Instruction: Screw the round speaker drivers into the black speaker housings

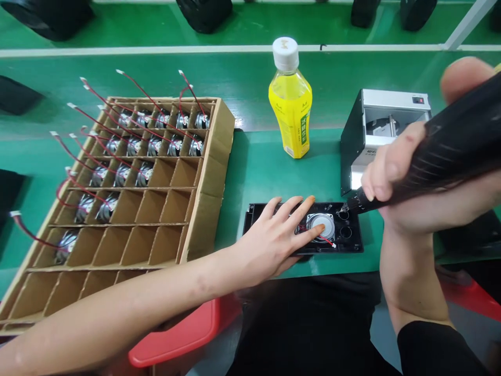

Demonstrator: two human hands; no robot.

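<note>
My left hand (277,237) lies flat with its fingers spread on a black plastic speaker housing (348,240), and two fingertips rest near a round silver speaker driver (323,222) seated in it. A red-and-black wire (321,238) runs across the driver beneath my fingers. My right hand (385,175) grips a black electric screwdriver (442,162), with its bit tip at a screw hole in the housing's top right area. Part of the housing is hidden under my left hand.
A cardboard divider tray (211,172) at the left holds several wired speaker drivers in its far and left cells. A yellow drink bottle (290,99) and a metal screw feeder (376,125) stand on the green bench mat (250,151). A red stool (176,329) shows below.
</note>
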